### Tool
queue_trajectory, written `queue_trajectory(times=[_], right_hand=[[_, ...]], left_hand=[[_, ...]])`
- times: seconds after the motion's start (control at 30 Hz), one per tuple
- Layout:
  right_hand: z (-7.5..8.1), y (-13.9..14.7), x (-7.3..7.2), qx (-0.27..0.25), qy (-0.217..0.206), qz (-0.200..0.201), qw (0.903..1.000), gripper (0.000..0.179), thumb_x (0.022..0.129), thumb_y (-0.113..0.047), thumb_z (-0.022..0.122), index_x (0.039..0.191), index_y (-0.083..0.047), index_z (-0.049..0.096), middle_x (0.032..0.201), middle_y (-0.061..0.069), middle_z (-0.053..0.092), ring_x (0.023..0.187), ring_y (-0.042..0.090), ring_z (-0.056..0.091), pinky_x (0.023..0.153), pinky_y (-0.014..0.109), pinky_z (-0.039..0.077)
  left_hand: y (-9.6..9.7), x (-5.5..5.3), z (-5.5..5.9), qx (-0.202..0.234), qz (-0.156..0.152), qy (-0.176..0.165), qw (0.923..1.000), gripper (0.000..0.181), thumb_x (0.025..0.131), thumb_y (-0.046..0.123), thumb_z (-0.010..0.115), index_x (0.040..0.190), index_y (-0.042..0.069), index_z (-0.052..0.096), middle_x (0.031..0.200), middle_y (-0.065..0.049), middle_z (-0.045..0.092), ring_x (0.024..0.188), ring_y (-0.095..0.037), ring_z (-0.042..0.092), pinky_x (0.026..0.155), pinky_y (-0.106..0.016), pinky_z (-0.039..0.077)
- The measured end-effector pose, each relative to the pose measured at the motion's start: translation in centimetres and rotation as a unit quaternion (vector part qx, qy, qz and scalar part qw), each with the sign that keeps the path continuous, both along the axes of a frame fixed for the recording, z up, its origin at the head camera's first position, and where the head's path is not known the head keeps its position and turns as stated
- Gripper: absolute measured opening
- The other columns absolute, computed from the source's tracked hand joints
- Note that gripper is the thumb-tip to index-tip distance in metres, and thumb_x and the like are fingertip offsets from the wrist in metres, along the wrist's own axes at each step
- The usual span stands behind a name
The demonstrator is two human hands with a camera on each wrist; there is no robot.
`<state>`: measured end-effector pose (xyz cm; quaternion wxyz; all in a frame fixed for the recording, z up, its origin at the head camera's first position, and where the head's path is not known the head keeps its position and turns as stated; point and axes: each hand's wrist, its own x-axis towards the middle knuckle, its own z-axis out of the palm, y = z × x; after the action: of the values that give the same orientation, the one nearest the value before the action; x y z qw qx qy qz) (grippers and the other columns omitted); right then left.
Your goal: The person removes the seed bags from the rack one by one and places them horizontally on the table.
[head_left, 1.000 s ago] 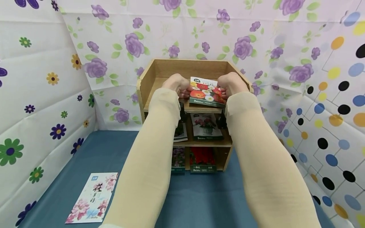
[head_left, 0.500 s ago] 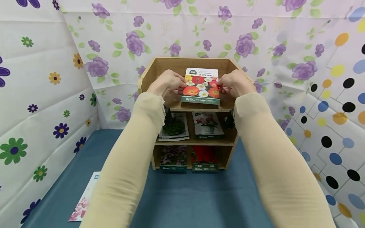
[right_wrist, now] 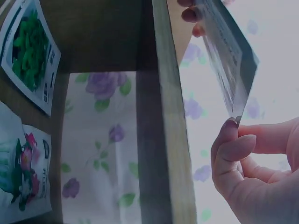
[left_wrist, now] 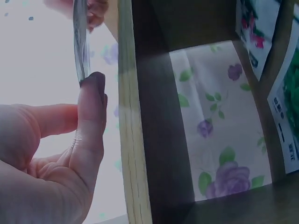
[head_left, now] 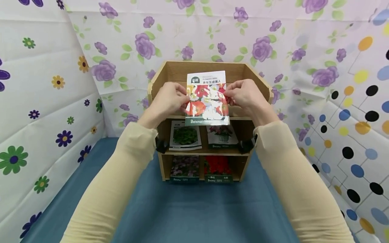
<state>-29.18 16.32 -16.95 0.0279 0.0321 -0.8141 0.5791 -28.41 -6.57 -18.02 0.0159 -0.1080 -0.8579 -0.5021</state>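
Note:
A flower seed packet (head_left: 207, 99) with red, white and orange blooms is held up in front of the top shelf. My left hand (head_left: 171, 100) pinches its left edge, and my right hand (head_left: 245, 96) pinches the right edge. In the left wrist view the packet (left_wrist: 81, 42) shows edge-on above the left fingertips. The right wrist view has the packet (right_wrist: 229, 51) tilted, its lower corner between thumb and fingers. Behind it stands the wooden shelf unit (head_left: 149, 91), whose top board the packet partly covers.
On the middle shelf lie a green-leaf packet (head_left: 185, 135) and a potted-flower packet (head_left: 223, 136). Below them are a purple-flower packet (head_left: 184, 168) and a red-flower packet (head_left: 218, 168). Blue cloth (head_left: 194, 216) covers the table; patterned cloth (head_left: 121, 44) hangs around.
Both hands have drawn the seed packet from over the top shelf toward me, and it now stands more upright. My left arm has swung left, covering the pink-blossom packet on the table.

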Motion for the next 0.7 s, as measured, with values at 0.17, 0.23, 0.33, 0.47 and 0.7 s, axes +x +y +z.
queue_trajectory(times=[0.17,0.23,0.33,0.47,0.7], right_hand=[[-2.1,-0.5,2.2,-0.013,0.041,0.020,0.9989,0.007,0.096,-0.001,0.060,0.095,0.006,0.061,0.079,0.008,0.059,0.064,0.013,0.054,0.055,0.021,0.046],[-3.3,-1.0,3.2,-0.023,0.050,0.026,0.9981,0.005,0.095,-0.001,0.061,0.096,0.004,0.061,0.081,0.008,0.060,0.065,0.014,0.055,0.055,0.022,0.047],[-5.3,-1.8,4.9,-0.029,0.060,0.030,0.9973,0.006,0.094,-0.003,0.064,0.096,0.002,0.062,0.082,0.010,0.061,0.063,0.017,0.055,0.056,0.024,0.048],[-8.1,-3.0,7.1,-0.058,0.072,0.038,0.9950,0.006,0.093,-0.004,0.066,0.095,0.002,0.064,0.082,0.012,0.062,0.063,0.021,0.055,0.056,0.027,0.048],[-12.7,-6.0,10.1,-0.081,0.075,0.065,0.9918,0.005,0.092,-0.002,0.066,0.095,0.001,0.064,0.080,0.012,0.063,0.065,0.028,0.059,0.054,0.029,0.050]], left_hand=[[-1.4,2.7,-1.7,0.019,-0.008,0.033,0.9992,0.021,0.098,0.008,0.059,0.116,-0.002,0.057,0.101,-0.013,0.069,0.070,-0.025,0.068,0.067,-0.035,0.058],[-2.1,3.8,-2.6,0.023,-0.010,0.053,0.9983,0.020,0.098,0.009,0.059,0.115,-0.001,0.057,0.098,-0.013,0.070,0.068,-0.025,0.068,0.064,-0.036,0.058],[-3.2,5.5,-4.4,0.028,-0.007,0.079,0.9964,0.019,0.098,0.011,0.060,0.112,-0.001,0.059,0.093,-0.013,0.071,0.066,-0.024,0.067,0.061,-0.038,0.058],[-4.8,7.9,-6.7,0.024,0.000,0.091,0.9956,0.018,0.097,0.015,0.063,0.107,0.001,0.061,0.085,-0.010,0.071,0.063,-0.023,0.066,0.061,-0.039,0.057],[-7.8,11.1,-10.3,0.021,0.026,0.053,0.9981,0.021,0.095,0.017,0.067,0.105,0.000,0.063,0.082,-0.007,0.071,0.066,-0.021,0.067,0.061,-0.036,0.058]])
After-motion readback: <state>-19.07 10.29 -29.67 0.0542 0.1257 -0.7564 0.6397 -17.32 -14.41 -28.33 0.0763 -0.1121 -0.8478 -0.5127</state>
